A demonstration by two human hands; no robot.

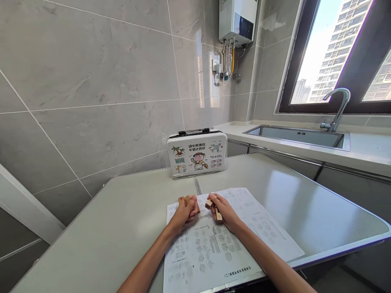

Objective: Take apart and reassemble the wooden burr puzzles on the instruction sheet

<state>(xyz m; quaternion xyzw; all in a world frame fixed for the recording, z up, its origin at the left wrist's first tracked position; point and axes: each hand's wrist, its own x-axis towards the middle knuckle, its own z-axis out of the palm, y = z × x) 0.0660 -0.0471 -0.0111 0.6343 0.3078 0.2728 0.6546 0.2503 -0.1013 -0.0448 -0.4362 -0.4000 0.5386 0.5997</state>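
My left hand [185, 211] is closed round brown wooden pieces [182, 200]; their ends show past the fingers, and the rest is hidden in the palm. A short gap to the right, my right hand [225, 212] grips light wooden blocks. One block [209, 204] sticks out between thumb and fingers, and another block [218, 215] shows lower down under the palm. They look like notched puzzle sticks, though their full shape is covered. Both hands are over a printed paper sheet [210, 260] with small grey drawings of shapes and upside-down text.
A white cartoon-printed case [197, 154] with a black handle stands upright at the table's back. The pale table [128, 228] has a seam down its middle. Behind it are a tiled wall, a counter with a sink [296, 136] and tap [337, 110], and a wall-mounted water heater [238, 22].
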